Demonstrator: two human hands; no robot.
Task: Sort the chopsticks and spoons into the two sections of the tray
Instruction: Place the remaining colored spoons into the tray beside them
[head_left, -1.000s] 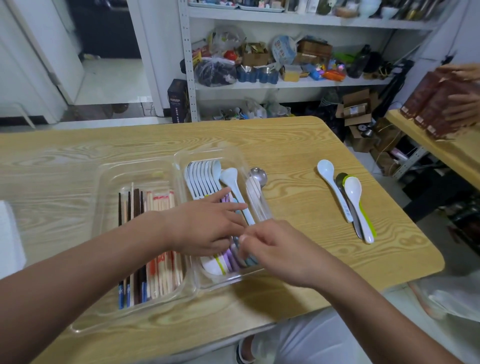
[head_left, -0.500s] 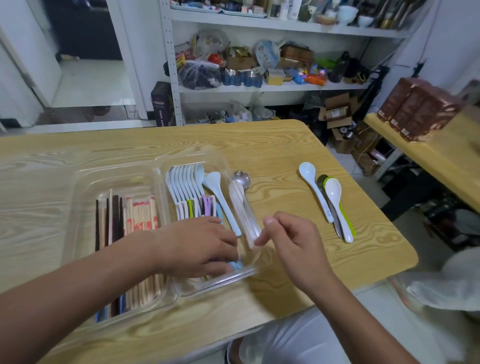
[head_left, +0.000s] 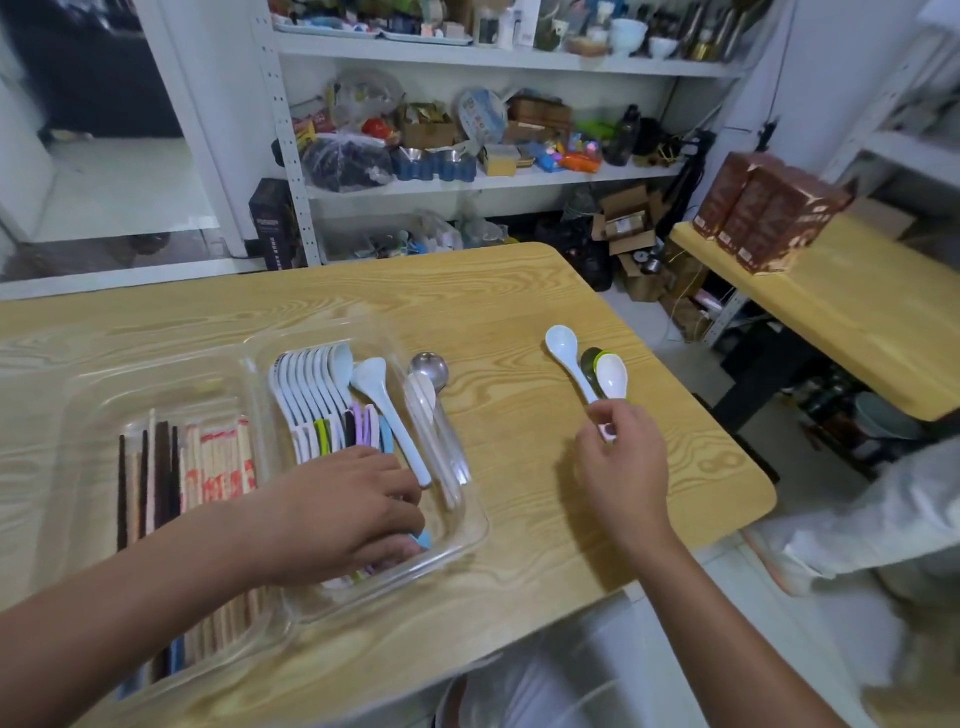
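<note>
From the head camera, the wooden table (head_left: 524, 467) fills the middle of the view, and the person sits at its 6 o'clock edge. The clear tray (head_left: 470, 540) lies toward 8 o'clock, its two sections side by side. The section on the 9 o'clock side holds the chopsticks (head_left: 171, 478), dark and pale ones packed in parallel with their tips toward 12. The section on the 3 o'clock side holds a nested row of spoons (head_left: 311, 384), bowls toward 12 and coloured handles toward 6, with a pale blue spoon (head_left: 387, 410) lying slantwise just beside them. A steel spoon (head_left: 429, 368) shows its bowl at that section's 1 o'clock corner; whether it lies inside the rim cannot be told. The left hand (head_left: 353, 514) rests palm down on the handles at the section's 6 o'clock end, fingers bent onto them; whether they clasp any handle cannot be told. Toward 3 o'clock, well apart from the tray, the loose spoons (head_left: 612, 376) lie together on bare wood, bowls toward 12. The right hand (head_left: 623, 462) sits at their 6 o'clock end, thumb and forefinger pinching the handle ends; which handle is unclear. Beyond 12 o'clock stands a cluttered white shelf unit (head_left: 467, 182), and at 2 o'clock a second table (head_left: 857, 312) carries brown boxes (head_left: 769, 218).
</note>
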